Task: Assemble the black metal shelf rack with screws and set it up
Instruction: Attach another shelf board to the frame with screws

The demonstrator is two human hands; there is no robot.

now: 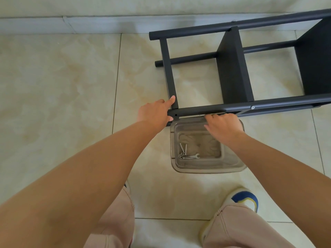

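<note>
The black metal shelf rack [231, 67] lies on its side on the tiled floor, its tubes running left to right and two shelf panels standing upright. My left hand [155, 112] grips the left end of the near tube, the forefinger pointing up along the end crossbar. My right hand [223, 126] curls around the same near tube from below, a little to the right. An empty screw hole shows in the tube next to my left hand. A clear plastic box [234, 167] under my hands holds screws [183, 149], washers and a small wrench [194, 156].
A pale wall and skirting [89, 24] run along the far side, just behind the rack. My knees in beige trousers and a blue, yellow and white shoe [245, 198] are at the bottom. Bare tiles spread to the left.
</note>
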